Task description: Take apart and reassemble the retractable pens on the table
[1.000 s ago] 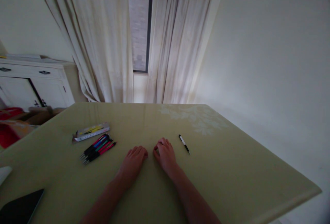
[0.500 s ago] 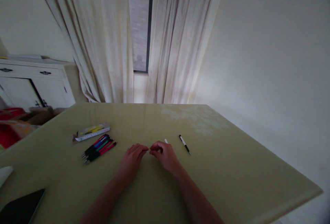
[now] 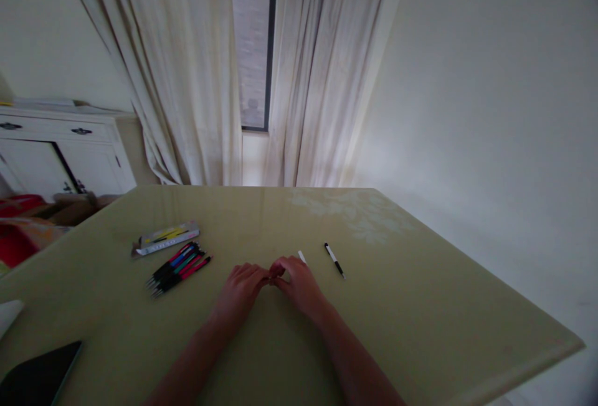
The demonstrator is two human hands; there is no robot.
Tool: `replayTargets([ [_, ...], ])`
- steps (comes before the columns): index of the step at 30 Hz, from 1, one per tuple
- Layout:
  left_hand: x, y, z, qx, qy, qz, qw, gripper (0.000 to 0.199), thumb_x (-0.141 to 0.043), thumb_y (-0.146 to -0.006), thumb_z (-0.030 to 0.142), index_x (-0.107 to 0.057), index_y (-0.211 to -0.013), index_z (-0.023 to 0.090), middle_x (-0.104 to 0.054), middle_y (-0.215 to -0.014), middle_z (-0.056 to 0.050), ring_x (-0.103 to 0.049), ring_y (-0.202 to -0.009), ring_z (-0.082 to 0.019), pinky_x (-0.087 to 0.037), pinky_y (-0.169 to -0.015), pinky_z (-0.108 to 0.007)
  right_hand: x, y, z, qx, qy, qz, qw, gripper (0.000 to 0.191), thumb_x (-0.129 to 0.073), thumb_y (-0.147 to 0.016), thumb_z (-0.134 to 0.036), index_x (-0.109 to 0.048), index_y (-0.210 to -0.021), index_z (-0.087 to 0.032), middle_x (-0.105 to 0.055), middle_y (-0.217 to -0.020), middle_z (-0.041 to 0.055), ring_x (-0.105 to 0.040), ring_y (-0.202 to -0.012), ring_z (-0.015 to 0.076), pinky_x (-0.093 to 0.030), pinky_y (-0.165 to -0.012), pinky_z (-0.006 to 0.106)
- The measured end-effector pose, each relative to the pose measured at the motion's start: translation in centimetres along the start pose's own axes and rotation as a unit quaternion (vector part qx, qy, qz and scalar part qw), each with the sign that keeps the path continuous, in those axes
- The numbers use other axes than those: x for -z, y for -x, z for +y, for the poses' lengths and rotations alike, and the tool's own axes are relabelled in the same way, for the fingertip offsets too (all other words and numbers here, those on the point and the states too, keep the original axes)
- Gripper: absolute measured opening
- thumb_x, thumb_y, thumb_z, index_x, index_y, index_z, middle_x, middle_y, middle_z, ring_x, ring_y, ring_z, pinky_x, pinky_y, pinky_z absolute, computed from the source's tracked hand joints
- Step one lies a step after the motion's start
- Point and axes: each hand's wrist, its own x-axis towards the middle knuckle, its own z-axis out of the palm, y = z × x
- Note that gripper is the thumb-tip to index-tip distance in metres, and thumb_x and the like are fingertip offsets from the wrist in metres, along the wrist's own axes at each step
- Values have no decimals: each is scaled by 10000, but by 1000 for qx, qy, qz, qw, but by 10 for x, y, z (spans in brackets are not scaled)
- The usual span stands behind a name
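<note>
My left hand (image 3: 243, 284) and my right hand (image 3: 296, 281) meet fingertip to fingertip above the middle of the table. Both are closed in a pinch; whatever lies between the fingers is too small to make out. Just behind my right hand, the end of a white piece (image 3: 302, 256) shows on the table, partly hidden by that hand. To the right lies a white and black pen (image 3: 334, 261), tip toward me. Left of my hands is a bundle of several pens (image 3: 178, 269) in red, blue, green and black.
An opened pen box (image 3: 169, 239) lies behind the bundle. A dark flat object (image 3: 40, 375) rests at the near left of the green table (image 3: 420, 325), with a white item (image 3: 9, 316) above it. A wall (image 3: 490, 144) runs along the right.
The gap between my fingertips has closed: my right fingers have come against those of my left hand. The pens and box have not moved.
</note>
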Motion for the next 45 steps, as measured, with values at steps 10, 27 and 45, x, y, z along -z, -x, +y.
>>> replayTargets([
  [10, 7, 4, 12, -51, -21, -10, 998, 280, -462, -931, 55, -648, -1002, 251, -651, -1023, -25, -619, -903, -195, -523, -841, -318, -5, 1, 3, 57, 107, -65, 990, 89, -697, -945, -210, -770, -895, -201, -766, -885, 47, -679, -908, 208, -445, -886, 321],
  [27, -4, 2, 17, 12, -13, -36, 999, 231, -489, -1020, 184, -677, -1138, 248, -699, -1081, -51, -645, -988, -236, -484, -905, -408, 0, -3, 14, -112, -21, 144, 983, 116, -594, -934, -211, -699, -892, -188, -746, -887, 87, -660, -830, 230, -480, -805, 341],
  [45, -8, 0, 17, 50, 79, -34, 995, 290, -473, -1008, 194, -734, -1117, 257, -689, -1013, -52, -671, -931, -222, -532, -878, -383, 2, -10, 21, -201, -331, 148, 910, 262, -733, -798, -446, -755, -849, -190, -701, -745, 40, -613, -697, 186, -487, -664, 301],
])
